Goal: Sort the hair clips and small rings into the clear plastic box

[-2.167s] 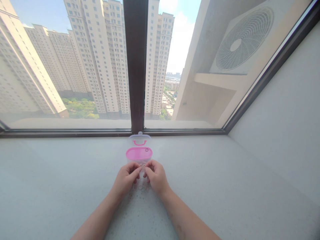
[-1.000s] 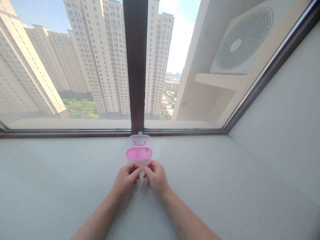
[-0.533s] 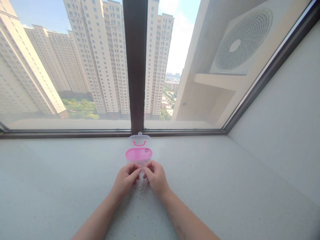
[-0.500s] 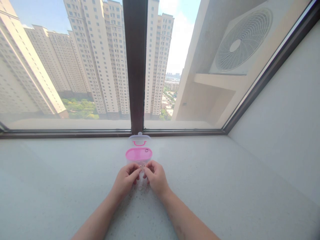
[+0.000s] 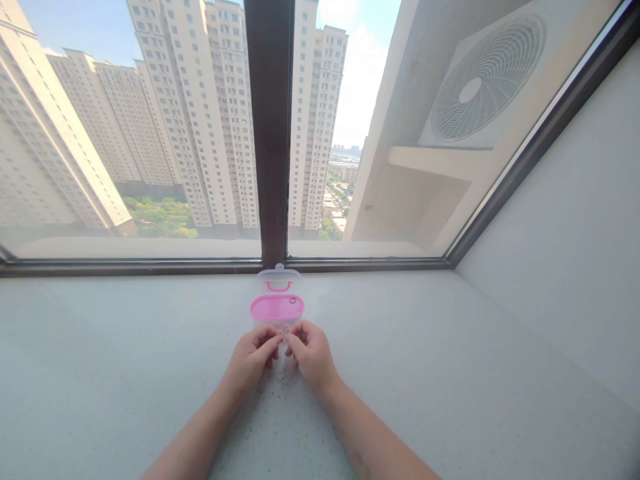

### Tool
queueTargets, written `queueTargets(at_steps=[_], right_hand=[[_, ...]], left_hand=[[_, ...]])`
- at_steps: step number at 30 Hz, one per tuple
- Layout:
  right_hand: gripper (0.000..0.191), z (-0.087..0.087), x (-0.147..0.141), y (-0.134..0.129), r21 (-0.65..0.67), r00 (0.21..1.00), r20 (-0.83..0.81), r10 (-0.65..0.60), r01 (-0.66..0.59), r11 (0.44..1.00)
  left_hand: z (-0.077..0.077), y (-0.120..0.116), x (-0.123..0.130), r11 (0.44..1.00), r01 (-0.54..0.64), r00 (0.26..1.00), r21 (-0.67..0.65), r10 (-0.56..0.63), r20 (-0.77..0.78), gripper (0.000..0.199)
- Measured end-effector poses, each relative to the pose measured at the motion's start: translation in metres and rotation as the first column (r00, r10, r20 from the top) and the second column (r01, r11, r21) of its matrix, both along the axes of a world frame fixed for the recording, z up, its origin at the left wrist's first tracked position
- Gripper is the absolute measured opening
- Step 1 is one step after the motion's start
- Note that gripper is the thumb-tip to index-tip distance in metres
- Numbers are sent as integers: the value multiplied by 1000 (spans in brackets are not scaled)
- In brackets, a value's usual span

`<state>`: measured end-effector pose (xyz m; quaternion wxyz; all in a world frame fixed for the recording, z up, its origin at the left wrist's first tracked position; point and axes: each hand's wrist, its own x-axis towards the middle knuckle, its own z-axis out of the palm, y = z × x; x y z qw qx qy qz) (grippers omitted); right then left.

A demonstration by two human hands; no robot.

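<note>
My left hand [image 5: 254, 357] is closed, its thumb and forefinger pinching a small pale ring [image 5: 281, 333]. Close beside it, my right hand [image 5: 313, 357] pinches another small pale ring [image 5: 288, 331] the same way. What exactly the rings are is too small to tell. Several faint, clear rings [image 5: 281, 376] lie on the white sill below and between the hands. Just beyond the fingertips stands an oval clear box with a pink top [image 5: 270, 308], on which a dark little ring [image 5: 293, 301] rests. The box's lower front is partly hidden by the hands.
Behind the box a clear oval lid with a pink handle [image 5: 279, 287] leans near the window frame [image 5: 274, 200]. The pale speckled sill [image 5: 150, 353] spreads to both sides. A white wall [image 5: 560, 267] rises on the right. Beyond the glass are tall buildings and an air-conditioner unit.
Almost nothing differs. Both hands keep the same pinch and place, and the view has shifted very slightly.
</note>
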<state>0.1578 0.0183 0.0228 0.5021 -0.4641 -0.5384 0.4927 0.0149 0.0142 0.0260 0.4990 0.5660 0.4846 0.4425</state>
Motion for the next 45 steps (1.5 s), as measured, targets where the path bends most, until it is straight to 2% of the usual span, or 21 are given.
queueTargets(at_steps=[45], right_hand=[[8, 2, -1, -2, -20, 1000, 2, -1, 1, 1000]], left_hand=[[3, -1, 2, 1000, -8, 1000, -30, 8, 26, 23]])
